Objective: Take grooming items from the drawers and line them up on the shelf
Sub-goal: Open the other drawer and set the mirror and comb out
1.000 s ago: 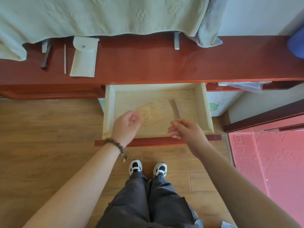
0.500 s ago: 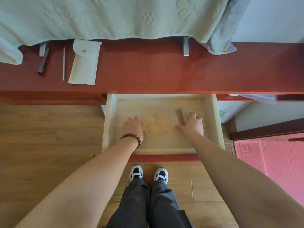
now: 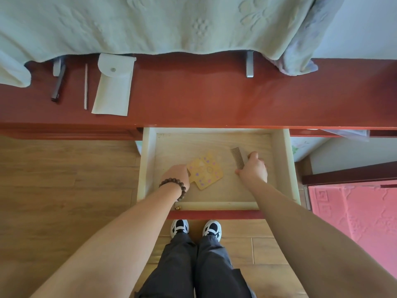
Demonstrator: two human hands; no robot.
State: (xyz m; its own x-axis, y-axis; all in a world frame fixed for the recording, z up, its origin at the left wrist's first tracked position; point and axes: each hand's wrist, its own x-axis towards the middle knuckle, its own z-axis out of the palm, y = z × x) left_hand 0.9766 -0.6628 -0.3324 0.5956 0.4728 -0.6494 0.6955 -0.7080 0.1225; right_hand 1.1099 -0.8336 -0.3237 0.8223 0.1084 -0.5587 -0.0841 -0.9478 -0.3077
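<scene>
The pale wooden drawer (image 3: 287, 160) stands pulled out below the red shelf (image 3: 204, 97). Inside it my left hand (image 3: 177, 175) grips the left edge of a yellow card with purple dots (image 3: 206, 172), which looks opened or doubled. My right hand (image 3: 253, 169) pinches the near end of a brown comb (image 3: 238, 157), whose teeth point away from me. On the shelf's left part lie a dark pen-like stick (image 3: 58, 84), a thin pale stick (image 3: 86, 87) and a white snap pouch (image 3: 113, 84).
A pale green blanket (image 3: 161, 24) hangs over the shelf's back edge, and a metal bracket (image 3: 249, 64) sticks out beneath it. Wooden floor lies to the left, a pink mat (image 3: 356, 220) to the right. My feet (image 3: 195, 229) stand just before the drawer front.
Both hands went down into the drawer. The left one took hold of the yellow card and the right one closed on the comb, lifting its near end.
</scene>
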